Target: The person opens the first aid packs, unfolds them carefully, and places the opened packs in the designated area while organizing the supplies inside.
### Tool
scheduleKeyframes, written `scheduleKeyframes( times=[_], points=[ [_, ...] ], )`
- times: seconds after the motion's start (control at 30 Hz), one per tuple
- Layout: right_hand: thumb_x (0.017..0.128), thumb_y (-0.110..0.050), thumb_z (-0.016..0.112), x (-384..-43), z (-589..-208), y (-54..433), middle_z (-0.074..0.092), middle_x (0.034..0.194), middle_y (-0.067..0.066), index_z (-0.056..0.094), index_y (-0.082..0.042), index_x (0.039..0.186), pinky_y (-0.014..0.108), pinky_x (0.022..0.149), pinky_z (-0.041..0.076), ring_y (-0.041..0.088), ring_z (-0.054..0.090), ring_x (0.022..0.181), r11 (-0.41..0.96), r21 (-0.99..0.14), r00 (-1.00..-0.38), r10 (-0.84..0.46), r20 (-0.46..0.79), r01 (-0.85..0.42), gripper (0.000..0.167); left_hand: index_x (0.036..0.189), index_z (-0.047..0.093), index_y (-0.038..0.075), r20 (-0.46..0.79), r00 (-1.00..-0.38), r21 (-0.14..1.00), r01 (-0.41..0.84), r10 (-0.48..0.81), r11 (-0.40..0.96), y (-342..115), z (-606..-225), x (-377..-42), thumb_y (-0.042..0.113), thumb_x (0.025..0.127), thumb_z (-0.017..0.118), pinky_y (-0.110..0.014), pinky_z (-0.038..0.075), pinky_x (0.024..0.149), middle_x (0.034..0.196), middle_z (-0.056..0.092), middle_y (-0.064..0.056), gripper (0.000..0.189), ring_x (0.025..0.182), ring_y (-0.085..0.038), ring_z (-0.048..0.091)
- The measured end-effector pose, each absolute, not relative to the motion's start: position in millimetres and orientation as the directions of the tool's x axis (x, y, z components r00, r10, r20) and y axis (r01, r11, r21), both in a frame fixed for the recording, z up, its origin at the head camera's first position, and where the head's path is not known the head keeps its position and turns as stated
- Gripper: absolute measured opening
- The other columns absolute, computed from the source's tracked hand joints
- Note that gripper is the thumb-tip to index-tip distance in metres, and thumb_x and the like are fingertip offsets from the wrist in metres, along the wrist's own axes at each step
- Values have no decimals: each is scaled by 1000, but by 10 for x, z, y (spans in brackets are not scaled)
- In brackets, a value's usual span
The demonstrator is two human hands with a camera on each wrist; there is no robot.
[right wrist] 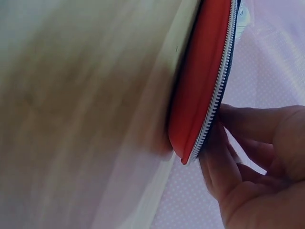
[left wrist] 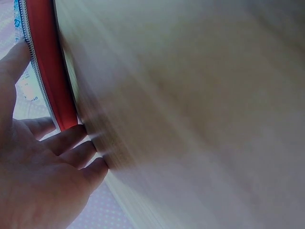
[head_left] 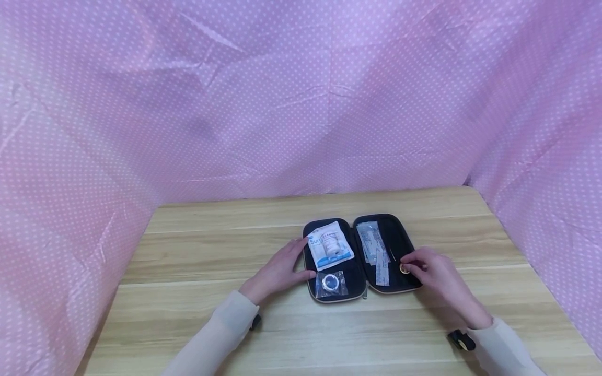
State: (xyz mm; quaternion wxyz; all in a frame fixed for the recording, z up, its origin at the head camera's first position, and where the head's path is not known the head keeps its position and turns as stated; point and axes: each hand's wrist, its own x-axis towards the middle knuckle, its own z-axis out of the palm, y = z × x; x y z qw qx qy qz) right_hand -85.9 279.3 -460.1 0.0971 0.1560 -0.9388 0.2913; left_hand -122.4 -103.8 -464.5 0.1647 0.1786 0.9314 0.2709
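Observation:
A small zip case, black inside with a red outside, lies unfolded on the table. My left hand rests against its left side, fingers and thumb extended at the rim. In the left wrist view, its fingertips are right by the red wall. A white and blue "Surg" packet, with a small white bottle on it, and a bagged silver ring-shaped piece fill the left half. Over the right half, my right hand pinches a small gold round piece, partly hidden by the fingers.
Thin clear and white packets and a slim dark stick lie in the case's right half. A zipper pull hangs at the front hinge. Pink dotted cloth surrounds the wooden table.

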Motion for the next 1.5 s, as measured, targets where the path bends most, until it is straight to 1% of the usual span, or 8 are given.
scheduleKeyframes(
  times=[0.2,0.47,0.57,0.77,0.97,1.17,1.4,1.5],
  points=[
    [86,5,77,-876,-4579,2744,76,96,8,79,-6,95,52,80,58,29,71,91,792,-520,-947,-281,155,-320,14,165,27,16,-210,-880,566,245,426,787,-1038,-4646,-1222,55,93,72,-54,27,123,167,31,-17,94,154,-38,26],
    [86,4,77,-883,-4581,2668,76,98,11,78,-7,96,55,80,57,32,72,91,802,-536,-963,-252,98,-265,15,165,27,12,-187,-878,567,270,441,778,-1047,-4682,-1229,54,94,72,-53,26,123,167,29,-19,94,154,-38,25],
    [87,3,77,-886,-4579,2649,77,97,11,77,-8,96,53,77,58,28,71,87,804,-542,-967,-245,74,-245,14,165,27,12,-189,-878,570,267,439,778,-1047,-4684,-1231,54,94,72,-53,26,123,167,29,-19,94,154,-39,25],
    [89,2,76,-877,-4580,2648,77,95,5,77,-10,98,41,73,56,15,65,82,785,-578,-969,-243,43,-223,16,164,28,12,-185,-879,576,265,439,773,-1048,-4668,-1223,54,93,72,-54,26,123,166,30,-19,94,154,-39,26],
    [92,4,71,-873,-4590,2655,76,96,4,76,-5,104,32,73,58,14,68,86,734,-649,-970,-242,26,-201,16,164,28,12,-181,-880,575,268,439,773,-1050,-4666,-1220,53,94,72,-54,26,123,166,30,-19,93,154,-39,26],
    [96,3,67,-883,-4621,2656,76,104,10,74,-2,110,34,80,60,21,71,95,705,-680,-972,-230,46,-200,17,164,28,11,-186,-878,574,267,441,774,-1049,-4660,-1218,53,94,72,-54,26,123,167,29,-19,93,154,-39,26],
    [96,4,66,-870,-4618,2647,75,103,10,73,-2,110,35,80,60,21,71,95,694,-692,-972,-231,51,-202,17,165,26,13,-204,-877,567,256,435,782,-1050,-4646,-1211,54,94,71,-53,25,124,168,28,-17,94,155,-37,24],
    [96,3,66,-863,-4610,2648,75,104,9,73,-3,111,34,79,59,18,68,93,692,-690,-970,-236,62,-213,17,165,26,14,-201,-879,565,257,433,784,-1050,-4652,-1215,54,94,72,-53,25,123,168,28,-16,94,154,-37,24]
  ],
)
